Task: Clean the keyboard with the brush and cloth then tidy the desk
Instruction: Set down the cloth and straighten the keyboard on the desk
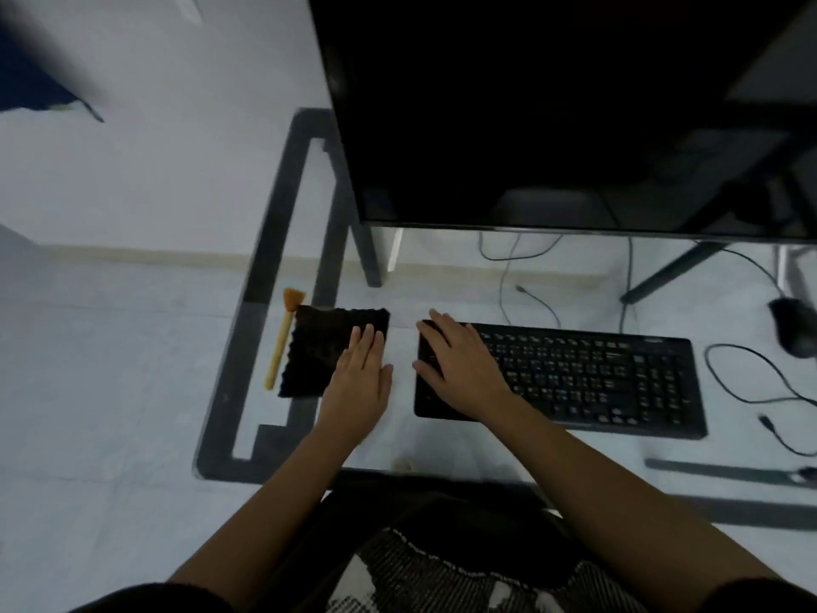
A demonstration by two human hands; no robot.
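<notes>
While on the desk, left hand flat upon cloth.

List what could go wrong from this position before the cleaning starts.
1. The brush lies close to the left edge of the glass desk, beside the cloth. Dragging the cloth with the left hand might knock it off.
2. The right hand presses the left end of the keyboard; pushing it right could snag the loose cable or bump the mouse.
</notes>
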